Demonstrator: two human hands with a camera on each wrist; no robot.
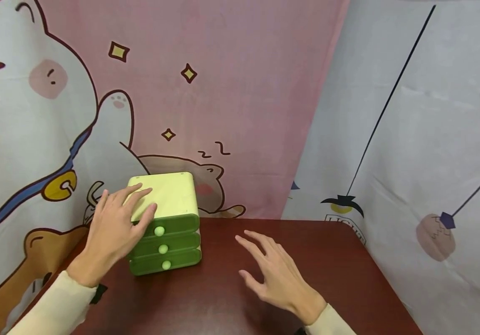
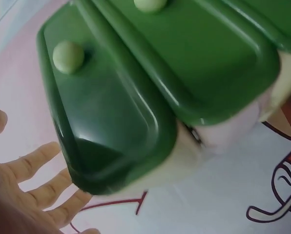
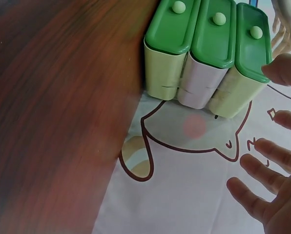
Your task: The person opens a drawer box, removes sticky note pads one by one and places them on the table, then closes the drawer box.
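A small three-tier drawer box [image 1: 166, 197] stands at the left back of the table, with a pale yellow top, green drawer fronts and round light-green knobs. All its drawers look closed. My left hand [image 1: 116, 228] is over its left front part, fingers spread and holding nothing; whether the fingertips touch the top, I cannot tell. In the left wrist view the top drawer's front [image 2: 111, 112] is close to the fingers. To the right of the box my right hand [image 1: 277, 274] hovers above the table, fingers apart, with nothing in it.
The dark red-brown table [image 1: 223, 298] reaches back to a hanging cloth [image 1: 231, 93] printed with cartoon animals on pink and white. On the right hangs a pale cloth [image 1: 441, 139] with printed lines and figures, beside the table's right edge.
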